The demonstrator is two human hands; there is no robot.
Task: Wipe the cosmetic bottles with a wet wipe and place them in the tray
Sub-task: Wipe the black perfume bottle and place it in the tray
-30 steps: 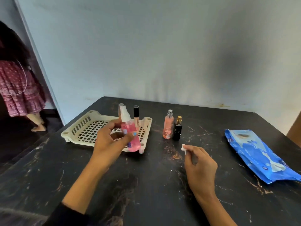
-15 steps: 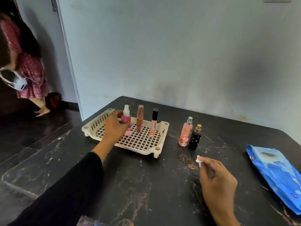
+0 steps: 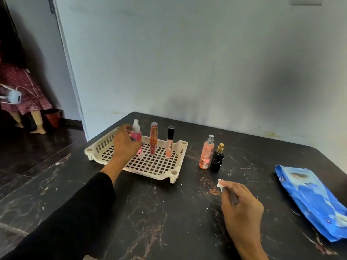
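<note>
Head view. Tray point(image 3: 174, 172), cream lattice, on dark table point(image 3: 159, 222). Left hand point(image 3: 126, 145) inside tray, fingers closed around pink spray bottle point(image 3: 136, 134), bottle upright at tray's far left. Beside it in tray, upright: rose tube point(image 3: 153, 137), black-capped gloss tube point(image 3: 170, 141). Right of tray, outside: peach spray bottle point(image 3: 206, 153) touching black perfume bottle point(image 3: 217, 159). Right hand point(image 3: 241, 205) nearer than tray, pinching wet wipe point(image 3: 219, 184). Blue wipe pack point(image 3: 309, 199) far right of tray.
</note>
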